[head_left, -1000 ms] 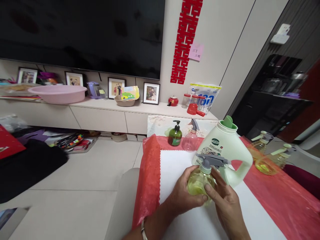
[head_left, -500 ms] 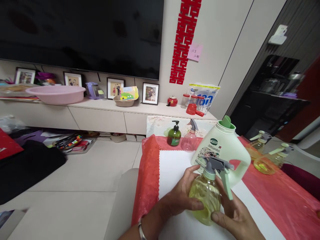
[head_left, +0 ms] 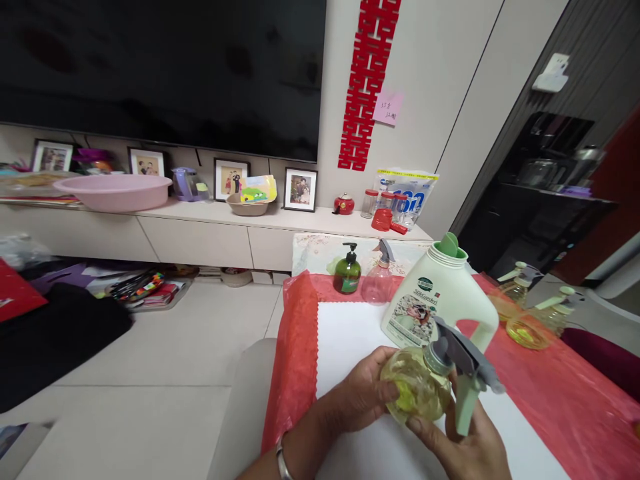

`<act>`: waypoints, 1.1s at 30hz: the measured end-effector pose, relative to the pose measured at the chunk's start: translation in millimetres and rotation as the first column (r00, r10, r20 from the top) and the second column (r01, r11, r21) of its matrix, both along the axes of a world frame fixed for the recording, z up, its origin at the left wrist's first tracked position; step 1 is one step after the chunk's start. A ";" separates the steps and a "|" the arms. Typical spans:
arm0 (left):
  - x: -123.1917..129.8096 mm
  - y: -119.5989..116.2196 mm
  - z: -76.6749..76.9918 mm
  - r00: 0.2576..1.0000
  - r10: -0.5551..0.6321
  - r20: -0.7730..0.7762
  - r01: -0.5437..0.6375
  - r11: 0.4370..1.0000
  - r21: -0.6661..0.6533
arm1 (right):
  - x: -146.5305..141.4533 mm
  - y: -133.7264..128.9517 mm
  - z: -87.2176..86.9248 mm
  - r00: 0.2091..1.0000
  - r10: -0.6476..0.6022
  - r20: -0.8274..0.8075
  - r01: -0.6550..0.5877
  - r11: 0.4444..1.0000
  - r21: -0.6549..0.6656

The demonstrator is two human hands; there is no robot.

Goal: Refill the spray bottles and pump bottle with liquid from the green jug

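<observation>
A clear spray bottle (head_left: 417, 383) of yellowish liquid, with a grey and green trigger head, lies tilted between both hands, its nozzle pointing to the right. My left hand (head_left: 363, 393) grips the body from the left, thumb on the lower side. My right hand (head_left: 463, 440) holds it from the right, its thumb on the bottle's lower front and its fingers partly hidden behind the trigger. Just behind stands a pale green detergent jug (head_left: 425, 293) with a green piece in its mouth. Under the hands is a white mat (head_left: 345, 333).
A green pump bottle (head_left: 347, 270) and a pink spray bottle (head_left: 379, 277) stand at the table's far side. Two more spray bottles of yellow liquid, one nearer (head_left: 545, 320) and one farther (head_left: 513, 293), are on the right. Red plastic film (head_left: 295, 360) covers the table's edges.
The spray bottle has tipped from nearly upright to leaning right, its trigger head swinging right and down. Both hands stay on it, and the right hand has turned with it.
</observation>
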State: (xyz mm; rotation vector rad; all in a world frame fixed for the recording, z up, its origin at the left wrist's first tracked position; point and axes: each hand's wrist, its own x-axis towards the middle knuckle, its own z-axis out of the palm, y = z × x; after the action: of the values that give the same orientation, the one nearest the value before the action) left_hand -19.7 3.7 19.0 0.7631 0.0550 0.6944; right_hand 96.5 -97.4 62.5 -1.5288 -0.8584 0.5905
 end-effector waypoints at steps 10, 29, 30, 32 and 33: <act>-6.5 -3.5 14.7 0.987 -0.106 -0.121 0.115 0.991 0.071 | 26.7 -5.2 10.2 0.942 0.337 -0.003 -0.337 0.941 0.015; -5.1 0.1 -2.2 0.912 -0.064 -0.405 0.095 0.994 0.058 | 162.7 -10.9 20.0 0.961 -0.226 0.162 0.223 0.974 0.038; -5.1 0.4 -2.5 0.912 -0.063 -0.405 0.096 0.994 0.061 | 179.9 -7.7 19.7 0.934 -0.301 0.191 0.299 0.953 0.040; -5.0 1.0 -3.4 0.912 -0.060 -0.407 0.094 0.994 0.064 | 210.9 -1.4 18.0 0.884 -0.400 0.241 0.398 0.916 0.061; -4.9 1.3 -3.8 0.910 -0.060 -0.410 0.093 0.994 0.063 | 224.9 1.7 16.6 0.858 -0.440 0.265 0.437 0.897 0.072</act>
State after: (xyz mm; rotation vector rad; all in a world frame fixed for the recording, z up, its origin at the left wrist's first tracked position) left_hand -24.7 5.0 15.2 0.9751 0.3782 0.4546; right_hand 321.4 -95.7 79.1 -1.7532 -0.6790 0.0368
